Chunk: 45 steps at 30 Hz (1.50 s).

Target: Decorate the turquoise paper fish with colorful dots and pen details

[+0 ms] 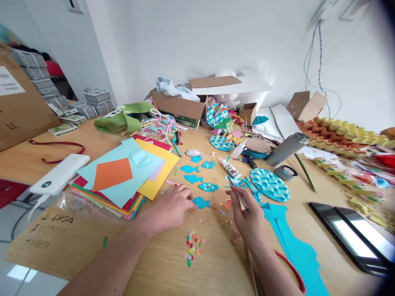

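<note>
Fingers curled, my left hand [174,205] rests low over the table with its fingertips at the head of a blue paper fish [202,202]. My right hand [249,211] grips a slim grey pen-like tool [244,203], whose exact kind I cannot make out. Beyond the hands lie more blue paper fish, among them a dotted fish [209,187] and a plain fish [193,179]. Small coloured paper dots [194,246] are heaped nearer to me. A white glue bottle [230,168] lies on its side past my right hand.
At left are stacked coloured papers [112,174] and a white power bank [61,174]. To the right lie a blue paper sheet [293,242], red-handled scissors [291,269], a woven blue disc [270,184], a steel flask [286,149] and black tablets [352,236]. Cardboard boxes [177,105] stand against the wall.
</note>
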Each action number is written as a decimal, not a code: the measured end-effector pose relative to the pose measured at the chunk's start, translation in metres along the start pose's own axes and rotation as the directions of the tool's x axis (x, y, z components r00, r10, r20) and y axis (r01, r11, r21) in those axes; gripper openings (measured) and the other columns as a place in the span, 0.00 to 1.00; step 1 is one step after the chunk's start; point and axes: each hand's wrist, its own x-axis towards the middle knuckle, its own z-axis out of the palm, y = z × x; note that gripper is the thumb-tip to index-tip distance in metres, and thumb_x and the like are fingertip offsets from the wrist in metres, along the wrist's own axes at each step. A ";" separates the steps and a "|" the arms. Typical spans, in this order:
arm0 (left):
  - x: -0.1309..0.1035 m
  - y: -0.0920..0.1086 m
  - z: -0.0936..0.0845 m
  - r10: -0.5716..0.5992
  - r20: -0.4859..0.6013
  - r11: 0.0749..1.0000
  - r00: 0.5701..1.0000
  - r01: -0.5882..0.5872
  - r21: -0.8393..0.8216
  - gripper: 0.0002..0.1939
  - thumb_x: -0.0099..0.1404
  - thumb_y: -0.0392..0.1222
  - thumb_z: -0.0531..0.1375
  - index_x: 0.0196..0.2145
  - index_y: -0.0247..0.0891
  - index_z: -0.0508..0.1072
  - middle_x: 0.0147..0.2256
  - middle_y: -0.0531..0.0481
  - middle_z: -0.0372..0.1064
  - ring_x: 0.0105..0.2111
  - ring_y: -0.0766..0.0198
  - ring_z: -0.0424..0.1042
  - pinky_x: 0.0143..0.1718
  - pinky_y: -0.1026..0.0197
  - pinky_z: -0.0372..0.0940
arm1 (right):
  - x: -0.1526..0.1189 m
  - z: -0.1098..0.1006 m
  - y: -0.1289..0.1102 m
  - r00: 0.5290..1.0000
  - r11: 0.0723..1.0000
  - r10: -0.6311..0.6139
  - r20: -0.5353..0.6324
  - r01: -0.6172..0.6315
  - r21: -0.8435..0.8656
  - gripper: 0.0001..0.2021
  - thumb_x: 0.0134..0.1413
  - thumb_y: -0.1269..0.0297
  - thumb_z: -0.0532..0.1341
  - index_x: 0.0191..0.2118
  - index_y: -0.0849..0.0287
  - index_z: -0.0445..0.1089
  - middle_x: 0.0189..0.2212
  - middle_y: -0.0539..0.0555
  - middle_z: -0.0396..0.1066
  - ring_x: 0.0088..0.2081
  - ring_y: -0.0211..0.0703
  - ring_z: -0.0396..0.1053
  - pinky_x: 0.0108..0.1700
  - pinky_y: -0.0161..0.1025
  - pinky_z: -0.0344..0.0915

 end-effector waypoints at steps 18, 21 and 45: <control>0.010 -0.034 0.006 -0.141 -0.532 0.989 0.835 0.097 -0.109 0.22 0.56 0.18 0.55 0.39 0.37 0.79 0.37 0.47 0.75 0.41 0.58 0.71 0.43 0.55 0.70 | -0.001 0.004 0.014 0.979 0.950 -0.136 0.154 0.173 -0.260 0.15 0.65 0.65 0.53 0.54 0.58 0.66 0.44 0.62 0.72 0.45 0.56 0.67 0.46 0.53 0.67; 0.009 -0.036 0.004 -0.130 -0.567 0.991 0.814 0.129 -0.043 0.19 0.58 0.20 0.55 0.40 0.37 0.79 0.37 0.47 0.75 0.40 0.57 0.70 0.45 0.53 0.70 | 0.000 0.005 0.015 0.976 0.950 -0.120 0.180 0.165 -0.265 0.17 0.64 0.62 0.54 0.56 0.59 0.65 0.44 0.63 0.71 0.46 0.57 0.66 0.47 0.54 0.66; 0.003 -0.032 -0.010 -0.082 -0.663 0.937 0.745 0.283 0.203 0.19 0.59 0.21 0.54 0.41 0.34 0.77 0.33 0.46 0.74 0.38 0.54 0.69 0.41 0.53 0.69 | -0.003 0.009 0.021 0.962 0.925 -0.031 0.271 0.131 -0.358 0.20 0.61 0.71 0.50 0.57 0.62 0.65 0.48 0.64 0.73 0.52 0.62 0.64 0.48 0.56 0.64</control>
